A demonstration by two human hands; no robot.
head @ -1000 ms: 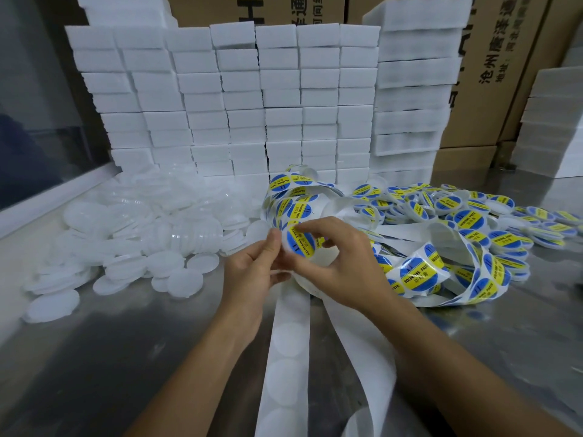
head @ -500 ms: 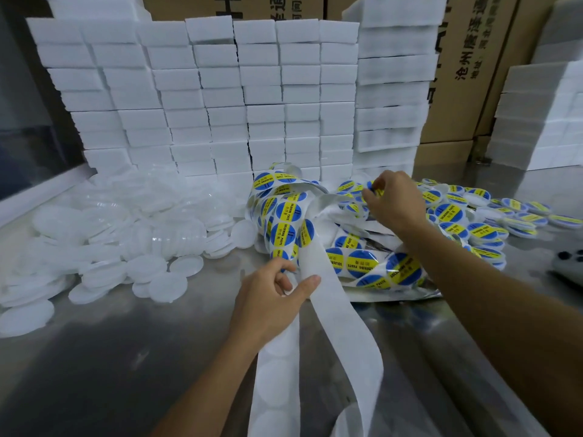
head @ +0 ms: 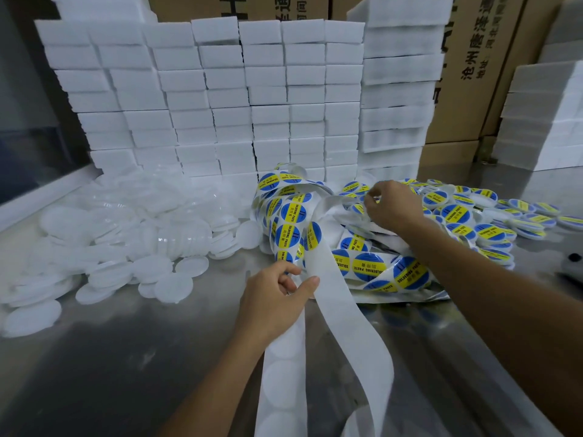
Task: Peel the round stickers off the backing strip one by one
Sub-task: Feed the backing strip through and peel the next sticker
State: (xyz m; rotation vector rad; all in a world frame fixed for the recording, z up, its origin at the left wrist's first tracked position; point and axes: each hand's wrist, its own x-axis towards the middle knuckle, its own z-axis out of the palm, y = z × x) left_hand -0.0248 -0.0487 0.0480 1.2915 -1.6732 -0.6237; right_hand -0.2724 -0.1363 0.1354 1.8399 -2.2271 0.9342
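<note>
While plain white discs (head: 176, 234) lie heaped at my far left on the steel table (head: 94, 357), with stacked white blocks (head: 220, 89) walled up behind them, my left hand (head: 271, 305) sits near the middle, thumb and curled fingers pinching the backing strip (head: 334, 298) just where the peeled, bare part begins. From that grip the bare strip runs down toward me in two white bands, faint round outlines showing on the left one. Above my left hand the strip loops up in a loose tangle, with blue and yellow round stickers (head: 291, 212) on it. Further right, my right hand (head: 392, 205) hovers over the far part of the tangle, fingers curled with thumb and forefinger brought together; whether they pinch a sticker I cannot tell. Beyond it, to the right, a pile of stickered discs (head: 473, 222) spreads over the table, and cardboard boxes (head: 479, 74) stand at the back.
</note>
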